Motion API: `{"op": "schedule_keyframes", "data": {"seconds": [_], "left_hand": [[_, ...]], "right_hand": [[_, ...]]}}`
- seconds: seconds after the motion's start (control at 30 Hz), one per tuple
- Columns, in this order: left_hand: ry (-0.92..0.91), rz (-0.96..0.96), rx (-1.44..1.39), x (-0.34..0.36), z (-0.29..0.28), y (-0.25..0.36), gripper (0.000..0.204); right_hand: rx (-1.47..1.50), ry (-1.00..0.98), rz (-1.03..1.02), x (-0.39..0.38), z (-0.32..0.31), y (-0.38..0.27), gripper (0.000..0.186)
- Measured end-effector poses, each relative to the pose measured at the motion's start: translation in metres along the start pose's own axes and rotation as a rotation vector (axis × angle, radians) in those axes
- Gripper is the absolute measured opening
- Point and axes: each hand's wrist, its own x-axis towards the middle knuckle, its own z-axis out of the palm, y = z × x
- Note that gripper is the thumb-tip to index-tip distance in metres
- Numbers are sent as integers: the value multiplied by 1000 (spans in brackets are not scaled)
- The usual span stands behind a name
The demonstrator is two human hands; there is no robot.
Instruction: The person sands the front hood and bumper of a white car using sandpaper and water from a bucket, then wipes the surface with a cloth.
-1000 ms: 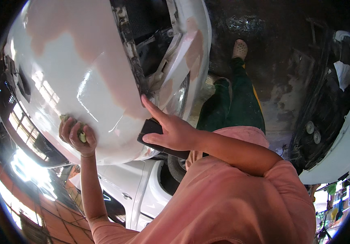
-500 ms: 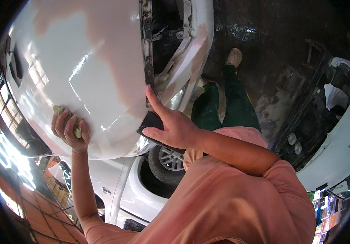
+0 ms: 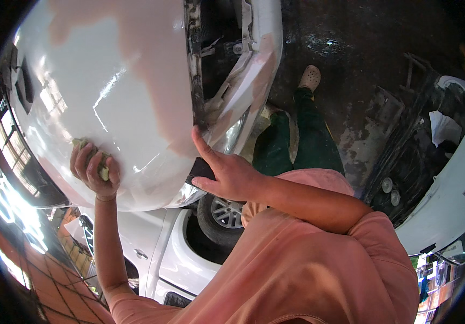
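My left hand [image 3: 95,170] is closed around a crumpled, dull green cloth or sponge [image 3: 104,171], on the white hood [image 3: 129,108]. The hood is glossy, with patchy pinkish-beige areas. Over its edge, my right hand [image 3: 231,177] holds a flat black block [image 3: 202,169] between thumb and palm. The index finger of that hand reaches out along the edge of the hood. Part of the block is hidden under the hand, and its exact kind cannot be made out.
Beside the hood lies an open front section [image 3: 238,102] with bare brackets. A white car's wheel [image 3: 226,212] shows below. On the right stands another white car part [image 3: 443,189] with dark plastic sheeting. My legs in green trousers [image 3: 319,135] stand on dark, stained floor.
My right hand has slid a little toward me along the hood's edge, carrying the black block with it. My left hand stays at nearly the same spot.
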Motion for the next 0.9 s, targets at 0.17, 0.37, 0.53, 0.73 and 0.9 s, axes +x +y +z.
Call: {"op": "schedule_keyframes", "data": {"seconds": [0.17, 0.37, 0.53, 0.73, 0.9], "left_hand": [[37, -12, -32, -6, -2, 0, 32], [32, -17, -15, 7, -6, 12, 46], [81, 40, -16, 3, -11, 10, 30], [128, 106, -59, 6, -7, 8, 20], [137, 139, -73, 4, -4, 8, 17]], "right_hand": [[169, 268, 83, -12, 10, -1, 77], [320, 766, 134, 13, 23, 12, 42], [213, 914, 130, 28, 39, 1, 34], [116, 1163, -81, 53, 41, 16, 32], [69, 1133, 29, 45, 48, 10, 34]]}}
